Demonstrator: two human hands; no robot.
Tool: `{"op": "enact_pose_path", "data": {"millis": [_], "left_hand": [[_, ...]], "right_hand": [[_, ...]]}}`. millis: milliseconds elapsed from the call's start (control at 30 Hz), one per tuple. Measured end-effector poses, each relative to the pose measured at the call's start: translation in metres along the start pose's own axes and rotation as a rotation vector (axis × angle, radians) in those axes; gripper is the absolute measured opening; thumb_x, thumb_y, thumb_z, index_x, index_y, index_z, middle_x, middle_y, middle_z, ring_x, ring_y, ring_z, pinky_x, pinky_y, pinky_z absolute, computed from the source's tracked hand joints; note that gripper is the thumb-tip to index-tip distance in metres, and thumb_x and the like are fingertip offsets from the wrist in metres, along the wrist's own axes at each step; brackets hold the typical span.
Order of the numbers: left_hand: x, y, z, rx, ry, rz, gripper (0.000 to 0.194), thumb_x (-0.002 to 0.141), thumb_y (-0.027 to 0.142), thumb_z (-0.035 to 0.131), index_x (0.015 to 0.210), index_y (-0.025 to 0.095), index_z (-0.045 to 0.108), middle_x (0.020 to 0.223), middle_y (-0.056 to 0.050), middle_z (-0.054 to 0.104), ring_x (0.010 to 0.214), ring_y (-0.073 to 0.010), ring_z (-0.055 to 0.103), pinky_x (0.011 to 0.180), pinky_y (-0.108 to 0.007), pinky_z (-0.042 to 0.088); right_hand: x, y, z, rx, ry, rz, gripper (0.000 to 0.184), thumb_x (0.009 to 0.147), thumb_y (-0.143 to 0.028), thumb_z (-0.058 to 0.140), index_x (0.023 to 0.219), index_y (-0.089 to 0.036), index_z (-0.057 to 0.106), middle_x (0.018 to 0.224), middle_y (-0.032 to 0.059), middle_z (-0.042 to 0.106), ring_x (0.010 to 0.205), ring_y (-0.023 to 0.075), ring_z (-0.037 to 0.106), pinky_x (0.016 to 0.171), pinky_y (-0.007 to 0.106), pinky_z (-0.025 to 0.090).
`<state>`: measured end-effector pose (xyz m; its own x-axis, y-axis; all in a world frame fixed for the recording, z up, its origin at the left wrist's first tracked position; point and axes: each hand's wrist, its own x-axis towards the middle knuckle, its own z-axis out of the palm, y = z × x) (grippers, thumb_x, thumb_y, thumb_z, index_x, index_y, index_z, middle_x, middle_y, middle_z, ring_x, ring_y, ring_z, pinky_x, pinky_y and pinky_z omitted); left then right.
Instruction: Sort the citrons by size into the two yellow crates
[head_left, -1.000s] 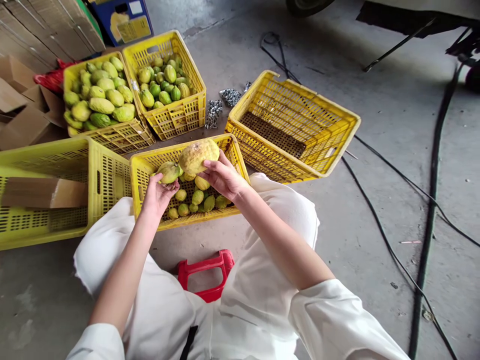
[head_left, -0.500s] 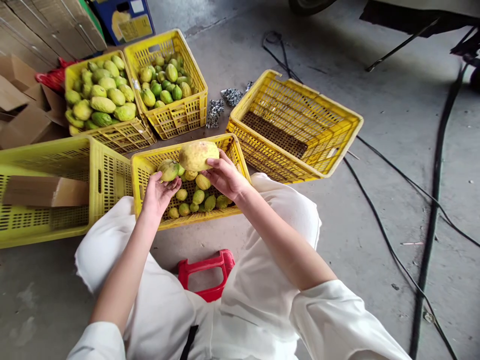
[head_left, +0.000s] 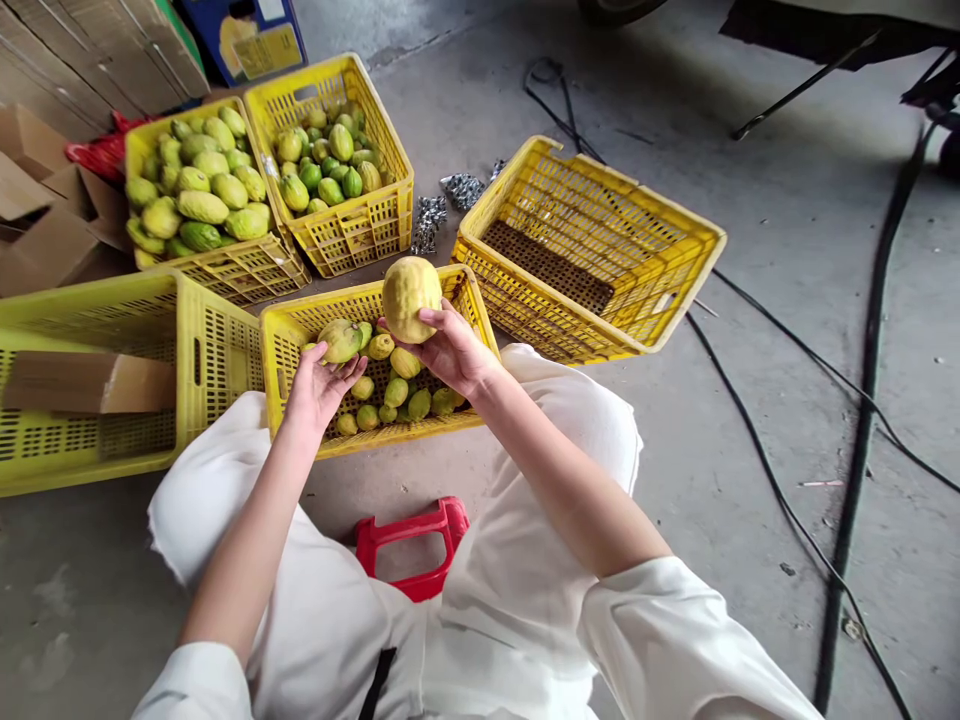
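In the head view, my right hand (head_left: 457, 350) is closed around a large yellow papaya-like fruit (head_left: 412, 298) with a bumpy skin, raised over the yellow crate (head_left: 480, 318) between my knees. My left hand (head_left: 319, 385) has its fingers curled at a smaller yellow-green fruit (head_left: 341, 340) with dark marks, and holds it over the crate's left part. Below both hands, several small green-yellow fruits (head_left: 397, 392) lie on the crate floor. Part of each held fruit is covered by fingers.
Two crates full of fruit, the left one (head_left: 247, 282) and the right one (head_left: 356, 235), stand behind. At right is a tilted yellow crate (head_left: 660, 250); at left, another (head_left: 184, 370) holds cardboard (head_left: 90, 382). A red stool (head_left: 412, 525) is beneath me. Black cables (head_left: 855, 480) cross the floor.
My right hand has turned its large fruit from lying sideways to showing its rounded end. My left hand stays nearly in place with its fruit.
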<state>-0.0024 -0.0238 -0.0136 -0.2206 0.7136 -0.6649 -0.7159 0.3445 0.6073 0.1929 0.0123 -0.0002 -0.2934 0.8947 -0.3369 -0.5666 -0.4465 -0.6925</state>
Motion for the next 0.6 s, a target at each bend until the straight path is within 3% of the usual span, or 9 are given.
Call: {"op": "enact_pose_path", "data": {"millis": [367, 600], "left_hand": [[0.0025, -0.0018, -0.0044, 0.001, -0.033, -0.015, 0.011, 0.090, 0.021, 0.068, 0.100, 0.020, 0.070, 0.092, -0.007, 0.078, 0.083, -0.0202, 0.075, 0.085, -0.035, 0.069], [0.0040, -0.0034, -0.0046, 0.022, -0.046, -0.008, 0.013, 0.087, 0.024, 0.073, 0.099, 0.020, 0.072, 0.094, -0.008, 0.079, 0.083, -0.0200, 0.075, 0.084, -0.032, 0.067]], "right_hand": [[0.0030, 0.0029, -0.0002, -0.019, 0.000, -0.068, 0.068, 0.057, -0.046, 0.094, 0.114, -0.034, 0.058, 0.116, -0.0022, 0.077, 0.118, 0.0249, 0.073, 0.100, 0.040, 0.065], [0.0049, 0.0017, -0.0071, -0.086, 0.033, -0.136, 0.072, 0.054, -0.031, 0.095, 0.112, -0.035, 0.053, 0.114, -0.0039, 0.068, 0.124, 0.0223, 0.067, 0.105, 0.039, 0.063]]}}
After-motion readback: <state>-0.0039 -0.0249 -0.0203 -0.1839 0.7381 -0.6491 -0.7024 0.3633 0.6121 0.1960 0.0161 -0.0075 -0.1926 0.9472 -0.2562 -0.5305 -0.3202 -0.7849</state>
